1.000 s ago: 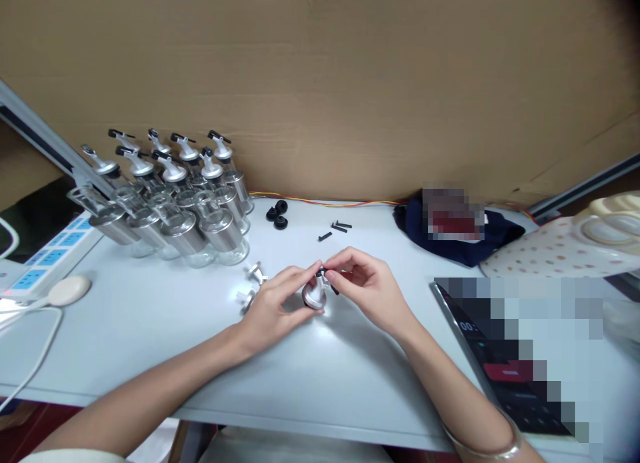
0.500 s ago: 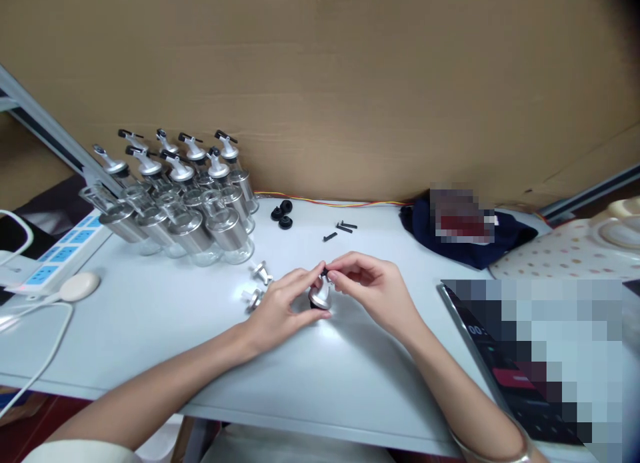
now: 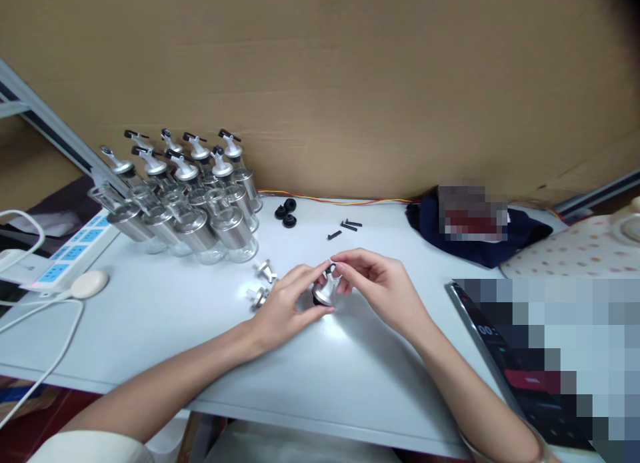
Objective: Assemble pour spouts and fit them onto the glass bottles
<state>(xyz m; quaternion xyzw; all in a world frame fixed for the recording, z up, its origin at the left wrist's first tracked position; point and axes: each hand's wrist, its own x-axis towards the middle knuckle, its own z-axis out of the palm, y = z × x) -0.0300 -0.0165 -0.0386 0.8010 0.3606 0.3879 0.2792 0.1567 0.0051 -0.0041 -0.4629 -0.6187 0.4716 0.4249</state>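
Observation:
My left hand (image 3: 293, 306) is closed around a silver pourer spout (image 3: 326, 292) with a dark base, thumb below and fingertips near its top. On the spout's tip sits a small black flap (image 3: 331, 269), pinched by the thumb and index finger of my right hand (image 3: 375, 279). Part of that flap is hidden by the fingers. Two more silver spouts (image 3: 265, 271) lie just left of my left hand. Beyond my hands are several thin black flaps (image 3: 352, 226) and a cluster of black ribbed stoppers (image 3: 289, 220).
Glass bottles with steel bands (image 3: 194, 233), several topped with pourers, stand at the back left. A white power strip (image 3: 75, 253) and cables are at far left. To the right lie a tablet-like device (image 3: 493, 343), dark blue cloth (image 3: 425, 226) and dotted fabric (image 3: 560, 253).
My right fingers have shifted slightly on the black flap at the spout's tip, and the spout looks tilted a little more to the right. The whole view has shifted slightly.

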